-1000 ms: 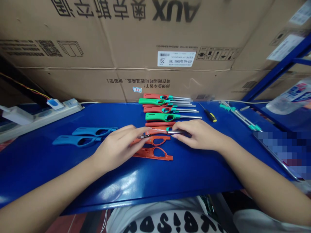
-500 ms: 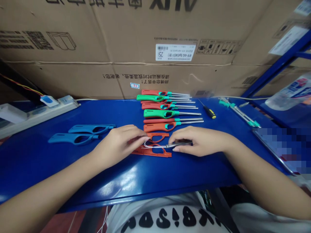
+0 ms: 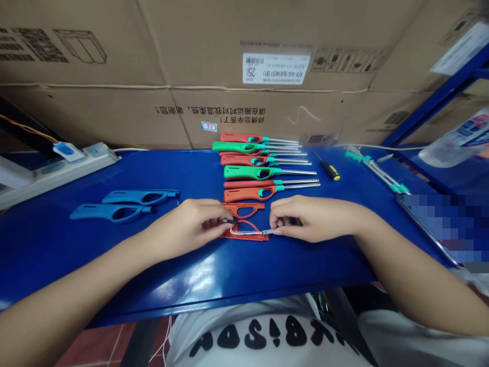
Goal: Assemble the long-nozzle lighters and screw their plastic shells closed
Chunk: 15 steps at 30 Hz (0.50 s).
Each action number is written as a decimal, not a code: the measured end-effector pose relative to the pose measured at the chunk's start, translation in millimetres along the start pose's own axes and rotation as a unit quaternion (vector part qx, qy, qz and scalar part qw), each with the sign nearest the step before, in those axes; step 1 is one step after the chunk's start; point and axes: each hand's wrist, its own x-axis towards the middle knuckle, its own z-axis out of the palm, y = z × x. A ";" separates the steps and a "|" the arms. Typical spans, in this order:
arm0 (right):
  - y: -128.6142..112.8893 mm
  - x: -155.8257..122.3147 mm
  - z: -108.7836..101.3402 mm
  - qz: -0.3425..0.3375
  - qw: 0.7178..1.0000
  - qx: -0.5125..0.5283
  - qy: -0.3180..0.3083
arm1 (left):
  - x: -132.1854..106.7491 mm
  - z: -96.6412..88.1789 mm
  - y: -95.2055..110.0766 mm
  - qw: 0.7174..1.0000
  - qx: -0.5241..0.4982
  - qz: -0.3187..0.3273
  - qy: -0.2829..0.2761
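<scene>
Metal tube [image 3: 269,232] lowered toward orange plastic shell [image 3: 249,237], white wires [image 3: 244,232] curving

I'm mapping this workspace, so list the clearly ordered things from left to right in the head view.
White power strip, blue casings, left hand, orange casing halves, right hand, metal rods with green ends, clear plastic item with red and blue print.
</scene>
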 end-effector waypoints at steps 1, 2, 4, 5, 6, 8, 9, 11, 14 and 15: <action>0.3 0.0 0.4 0.000 1.000 -0.002 -0.003 | 0.0 -0.3 0.0 1.000 0.000 -0.001 -0.003; 0.6 0.1 0.7 0.000 1.000 -0.004 -0.007 | 0.0 -0.4 -0.3 1.000 0.000 -0.002 -0.006; 0.8 0.2 1.6 0.000 1.000 -0.005 -0.014 | -0.1 0.0 -2.0 1.000 -0.002 -0.004 -0.010; 0.7 0.4 2.2 -0.001 1.000 -0.006 -0.016 | -0.1 0.5 -3.3 1.000 -0.004 -0.006 -0.013; 0.4 0.6 3.0 -0.002 1.000 -0.007 -0.018 | -0.1 1.2 -4.7 1.000 -0.006 -0.006 -0.016; -0.6 1.4 4.9 0.001 1.000 -0.008 -0.016 | 0.0 2.4 -7.7 1.000 -0.008 -0.005 -0.021; -1.4 1.9 6.0 0.007 1.000 -0.006 -0.014 | 0.0 2.9 -9.0 1.000 -0.008 -0.005 -0.022; -3.2 3.0 8.1 0.031 0.999 0.008 -0.009 | 0.1 3.4 -11.0 1.000 -0.007 -0.004 -0.021; -5.8 4.4 10.4 0.067 0.997 0.023 -0.001 | -0.2 2.9 -12.4 1.000 -0.007 -0.006 -0.025; -6.4 4.9 10.8 0.075 0.997 0.017 0.003 | -0.3 2.4 -12.6 1.000 -0.008 -0.006 -0.027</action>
